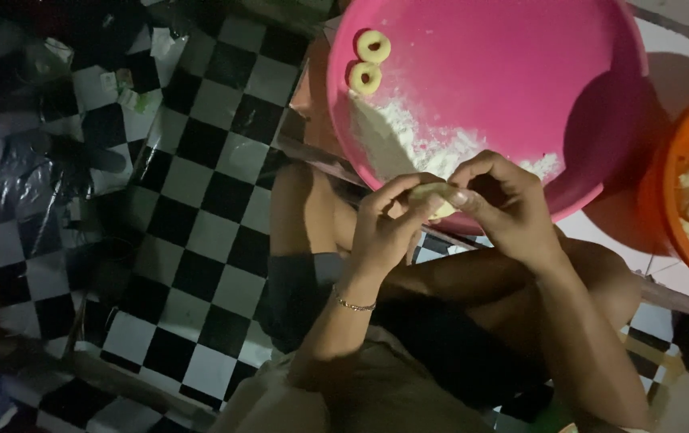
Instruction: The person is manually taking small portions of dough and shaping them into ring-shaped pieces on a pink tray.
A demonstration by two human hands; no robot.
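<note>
Pinched between the fingertips of the left hand (389, 228) and right hand (505, 204) at the near rim of the pink basin (521, 72), a small dough piece (434, 195) is gripped, judged soft, light, easily deformed, best held gently by its edges.

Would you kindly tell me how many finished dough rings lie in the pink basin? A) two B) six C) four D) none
A: two dough rings lie side by side near the far rim of the pink basin, above the flour, while both hands pinch another piece of dough.
</note>
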